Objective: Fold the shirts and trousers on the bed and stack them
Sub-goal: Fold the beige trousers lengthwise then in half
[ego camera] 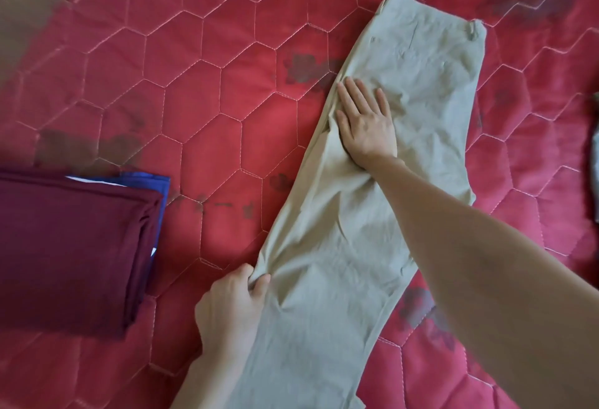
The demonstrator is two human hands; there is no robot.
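Khaki trousers (382, 188) lie lengthwise on the red quilted bed (201, 91), legs already doubled together. The right hand (364, 123) presses flat, fingers straight, near the seat; the left hand (231, 303) pinches the leg's edge, seemingly smoothing it. Next, probably, the legs fold up toward the waistband (the maroon-topped stack (71, 253) waits at left).
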